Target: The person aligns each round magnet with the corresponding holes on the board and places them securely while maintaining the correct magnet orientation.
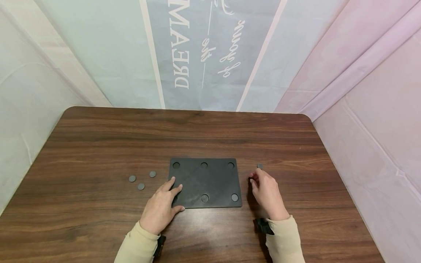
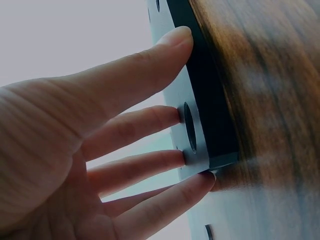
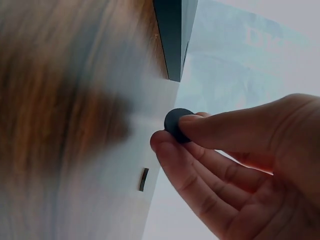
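On the left of the bench point(image 1: 184, 133) we saw three flat, round grey discs point(image 1: 132, 178), apart. Our left hand point(image 1: 158, 211), fingers outstretched, rested on the near left part of a black rectangular board point(image 1: 204, 182) with round recesses, a grey disc point(image 1: 234, 197) filling the near right one. Farther right, our right hand point(image 1: 267, 191) pinched a thin, dark disc point(image 3: 174, 125); another disc point(image 1: 260, 166) lay just beyond.

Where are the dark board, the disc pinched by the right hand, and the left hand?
Dark board point(image 1: 210, 179), head view: bare middle of its top.
Pinched disc point(image 3: 174, 123), right wrist view: its flat face.
Left hand point(image 1: 160, 209), head view: back of hand.
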Tool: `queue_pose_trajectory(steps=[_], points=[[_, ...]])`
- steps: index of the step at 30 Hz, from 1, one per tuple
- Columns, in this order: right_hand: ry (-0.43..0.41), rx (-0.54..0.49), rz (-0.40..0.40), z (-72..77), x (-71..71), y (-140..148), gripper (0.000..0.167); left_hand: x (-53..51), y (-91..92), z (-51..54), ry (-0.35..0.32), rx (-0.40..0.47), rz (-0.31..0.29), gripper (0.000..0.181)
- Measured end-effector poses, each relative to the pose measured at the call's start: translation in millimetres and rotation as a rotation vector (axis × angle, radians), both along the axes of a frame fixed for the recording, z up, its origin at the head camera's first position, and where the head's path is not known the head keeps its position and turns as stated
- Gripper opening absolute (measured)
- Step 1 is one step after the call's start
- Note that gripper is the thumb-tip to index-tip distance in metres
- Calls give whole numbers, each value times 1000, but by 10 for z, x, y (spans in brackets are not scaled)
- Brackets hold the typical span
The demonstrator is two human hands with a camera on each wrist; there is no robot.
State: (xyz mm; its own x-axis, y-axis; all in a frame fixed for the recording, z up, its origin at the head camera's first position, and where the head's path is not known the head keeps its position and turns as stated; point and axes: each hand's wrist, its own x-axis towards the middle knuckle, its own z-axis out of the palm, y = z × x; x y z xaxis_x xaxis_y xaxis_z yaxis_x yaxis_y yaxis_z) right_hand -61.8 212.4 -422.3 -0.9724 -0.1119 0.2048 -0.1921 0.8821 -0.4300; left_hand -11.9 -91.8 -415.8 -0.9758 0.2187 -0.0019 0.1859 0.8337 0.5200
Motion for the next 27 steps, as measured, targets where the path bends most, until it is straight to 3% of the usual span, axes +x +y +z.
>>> queue_pose_trajectory(steps=[9, 20, 27], points=[[-10, -34, 17, 2, -57, -55, 10, -4, 3, -18, 1, -4, 2, 58], [50, -59, 41, -4, -112, -144, 10, 9, -1, -4, 6, -10, -4, 58], [21, -53, 51, -4, -128, -180, 7, 13, 1, -1, 7, -8, -6, 58]])
